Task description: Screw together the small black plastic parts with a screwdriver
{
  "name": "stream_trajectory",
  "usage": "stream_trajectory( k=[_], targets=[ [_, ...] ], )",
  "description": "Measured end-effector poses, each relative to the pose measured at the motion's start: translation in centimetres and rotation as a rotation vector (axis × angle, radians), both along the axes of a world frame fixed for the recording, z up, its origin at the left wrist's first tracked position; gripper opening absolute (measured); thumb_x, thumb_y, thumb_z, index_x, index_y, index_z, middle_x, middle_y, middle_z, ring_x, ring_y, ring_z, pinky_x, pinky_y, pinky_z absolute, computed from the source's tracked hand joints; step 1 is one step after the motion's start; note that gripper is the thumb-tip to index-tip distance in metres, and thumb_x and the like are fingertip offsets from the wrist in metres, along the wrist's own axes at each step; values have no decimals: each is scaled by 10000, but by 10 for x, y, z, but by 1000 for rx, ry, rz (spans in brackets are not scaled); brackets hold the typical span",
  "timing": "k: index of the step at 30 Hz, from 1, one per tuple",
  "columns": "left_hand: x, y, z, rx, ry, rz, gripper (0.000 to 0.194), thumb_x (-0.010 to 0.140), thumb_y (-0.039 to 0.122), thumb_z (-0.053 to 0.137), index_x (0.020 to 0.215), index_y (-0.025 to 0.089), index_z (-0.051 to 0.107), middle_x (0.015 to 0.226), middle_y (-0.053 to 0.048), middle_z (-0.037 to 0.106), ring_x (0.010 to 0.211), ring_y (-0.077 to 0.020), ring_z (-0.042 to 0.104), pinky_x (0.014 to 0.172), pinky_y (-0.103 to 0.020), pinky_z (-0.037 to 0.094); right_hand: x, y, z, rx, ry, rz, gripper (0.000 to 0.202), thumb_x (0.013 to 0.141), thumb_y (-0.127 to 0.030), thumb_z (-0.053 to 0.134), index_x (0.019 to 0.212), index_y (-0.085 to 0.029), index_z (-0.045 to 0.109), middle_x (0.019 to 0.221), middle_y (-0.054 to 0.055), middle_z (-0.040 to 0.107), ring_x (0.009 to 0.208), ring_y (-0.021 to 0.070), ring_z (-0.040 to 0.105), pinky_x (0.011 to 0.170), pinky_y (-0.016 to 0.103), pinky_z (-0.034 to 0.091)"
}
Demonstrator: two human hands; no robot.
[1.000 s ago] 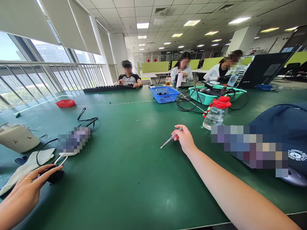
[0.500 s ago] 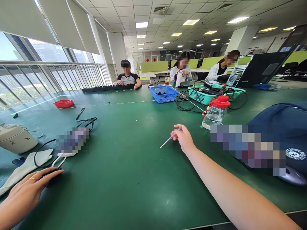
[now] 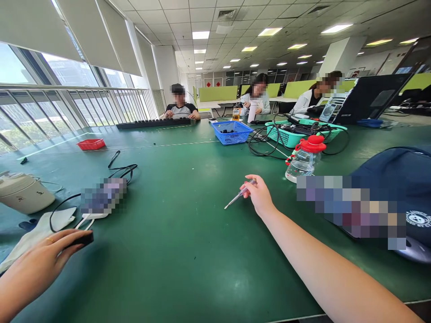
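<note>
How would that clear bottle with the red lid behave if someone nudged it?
The bottle looks like thin clear plastic and mostly empty, so probably light and easy to slide on the smooth green table. It seems to stand tilted, so a push up high might tip it. Its round body could then roll.

On the green table (image 3: 188, 251): 3 plastic baskets, i.e. 1 red basket (image 3: 91, 144), 1 blue basket (image 3: 231, 132), 1 teal basket (image 3: 296, 134) with cables. 1 clear bottle (image 3: 305, 160) with red cap. 1 long black keyboard (image 3: 153, 123). 1 open laptop (image 3: 367, 98). 1 white cooker (image 3: 23, 193). 1 dark blue cap (image 3: 397, 179). 3 other persons sit at far side. 2 own hands: left hand (image 3: 43, 258), right hand (image 3: 259, 195); approx. 1 thin tool (image 3: 239, 194) in the right one.
</note>
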State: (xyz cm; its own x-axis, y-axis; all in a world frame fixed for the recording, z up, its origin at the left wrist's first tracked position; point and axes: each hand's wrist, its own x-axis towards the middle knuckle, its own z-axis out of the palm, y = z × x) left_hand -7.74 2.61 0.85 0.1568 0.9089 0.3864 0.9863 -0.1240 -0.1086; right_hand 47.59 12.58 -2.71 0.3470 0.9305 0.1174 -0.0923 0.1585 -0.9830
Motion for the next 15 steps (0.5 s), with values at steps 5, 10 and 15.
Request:
stream_trajectory(
  k=[5,10,15],
  targets=[
    [114,18,47,-131,-164,-187,380,939,501,429,1178,362,691,1231,48,690,1083,-229,645,992,-372,504,-2,-1,3,77,16,-23,434,725,-385,658,1084,-244,458,650,-76,641,455,103,516,541,283,466],
    [241,47,53,-323,-233,-571,348,967,390,464,1231,297,671,1218,-44,681,1073,-223,642,1004,-356,509,-7,-14,13,245,-185,69,489,825,-448,634,1223,-271,411,793,-45,641,518,117,537,578,310,492],
    [313,74,24,-368,-204,-709,266,949,200,519,1156,240,681,1083,-76,688,1001,-241,630,935,-385,527,-19,-34,23,465,-618,189,355,916,-353,547,1248,-275,450,862,5,654,680,157,623,718,337,522]
  ],
)
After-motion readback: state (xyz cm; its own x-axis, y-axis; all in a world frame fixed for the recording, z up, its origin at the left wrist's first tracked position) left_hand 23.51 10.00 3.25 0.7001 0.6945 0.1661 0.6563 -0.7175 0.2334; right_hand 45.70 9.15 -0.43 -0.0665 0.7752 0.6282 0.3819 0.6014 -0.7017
